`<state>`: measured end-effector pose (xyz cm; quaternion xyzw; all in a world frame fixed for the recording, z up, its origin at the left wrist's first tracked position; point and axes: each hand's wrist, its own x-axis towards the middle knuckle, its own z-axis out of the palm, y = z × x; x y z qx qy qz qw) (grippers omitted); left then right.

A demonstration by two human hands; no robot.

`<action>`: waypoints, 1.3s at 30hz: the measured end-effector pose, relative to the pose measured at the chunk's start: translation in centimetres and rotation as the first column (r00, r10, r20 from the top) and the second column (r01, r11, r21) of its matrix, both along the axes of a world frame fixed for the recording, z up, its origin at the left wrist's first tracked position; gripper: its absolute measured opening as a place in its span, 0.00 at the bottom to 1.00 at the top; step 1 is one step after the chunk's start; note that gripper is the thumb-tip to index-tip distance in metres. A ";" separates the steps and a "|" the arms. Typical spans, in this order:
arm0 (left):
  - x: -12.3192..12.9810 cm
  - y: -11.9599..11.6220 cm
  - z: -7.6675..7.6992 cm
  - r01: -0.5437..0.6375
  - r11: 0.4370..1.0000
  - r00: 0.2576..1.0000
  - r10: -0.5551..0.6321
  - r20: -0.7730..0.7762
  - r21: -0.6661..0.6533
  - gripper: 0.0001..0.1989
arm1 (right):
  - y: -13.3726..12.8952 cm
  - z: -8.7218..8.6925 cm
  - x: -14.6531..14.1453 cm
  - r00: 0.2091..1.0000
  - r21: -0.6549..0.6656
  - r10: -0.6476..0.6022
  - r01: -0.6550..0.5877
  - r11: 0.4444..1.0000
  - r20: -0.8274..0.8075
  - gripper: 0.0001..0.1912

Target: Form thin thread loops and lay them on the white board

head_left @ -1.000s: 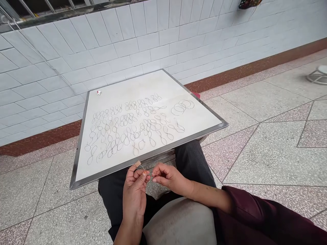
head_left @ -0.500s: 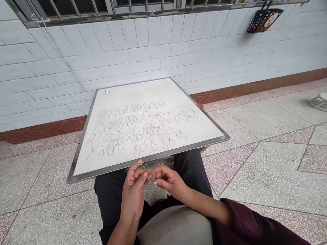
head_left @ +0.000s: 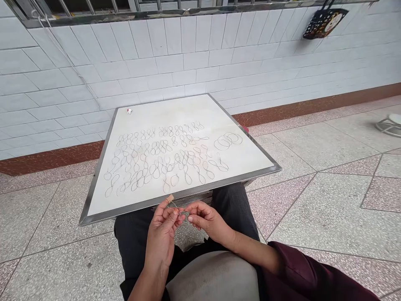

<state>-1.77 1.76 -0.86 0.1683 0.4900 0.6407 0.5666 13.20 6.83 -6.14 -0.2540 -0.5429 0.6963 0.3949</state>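
Observation:
Over my lap, in front of the table's near edge, my left hand point(head_left: 163, 225) pinches a thin loop of wire or cord point(head_left: 174, 205) between thumb and fingers. A tan strip point(head_left: 170, 198), like tape, wraps the tip of its index finger. Close beside it on the right, my right hand point(head_left: 206, 219) has thumb and index finger drawn together at the loop's end; the exact contact is too small to make out. On the white table point(head_left: 175, 104) lie rows of similar thin pieces twisted into figure-eights point(head_left: 156, 147), with several larger plain rings point(head_left: 222, 143) at the right.
The table has a grey metal rim point(head_left: 250, 173). A small white and red object point(head_left: 129, 111) sits at its far left corner. Behind stands a white tiled wall point(head_left: 188, 62) with a hanging dark bag point(head_left: 326, 23). A round stool point(head_left: 390, 124) is at far right.
The view has shifted slightly. My right thumb and fingers have moved a little against the loop; my left hand keeps its pinch on it.

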 end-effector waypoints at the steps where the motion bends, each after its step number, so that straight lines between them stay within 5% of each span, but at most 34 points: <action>1: 0.0 0.0 0.0 -0.011 1.000 1.000 0.011 0.007 0.002 0.29 | 0.0 0.1 0.1 1.000 0.000 0.005 -0.005 1.000 0.005 0.15; 10: 0.1 0.1 0.2 -0.010 0.999 0.998 0.012 -0.061 0.037 0.32 | 0.2 0.7 0.0 1.000 -0.010 0.020 -0.020 1.000 0.008 0.16; 15: 0.1 0.3 0.2 0.001 1.000 0.994 0.002 -0.109 0.031 0.30 | 0.2 0.7 0.2 0.995 0.118 -0.027 0.016 0.993 0.093 0.15; 20: 0.4 0.5 0.5 -0.032 0.999 0.987 0.034 -0.160 0.013 0.30 | 0.3 1.8 0.4 0.946 0.530 -0.239 0.090 0.843 0.220 0.19; 23: 0.7 0.7 0.6 -0.033 0.999 0.985 0.033 -0.172 0.002 0.30 | 0.4 2.3 0.2 0.926 0.641 -0.282 0.058 0.766 0.253 0.18; 39: 1.0 0.3 0.7 0.002 1.000 0.987 -0.001 -0.162 0.002 0.29 | 0.2 2.7 0.3 0.912 0.648 -0.342 0.121 0.752 0.226 0.09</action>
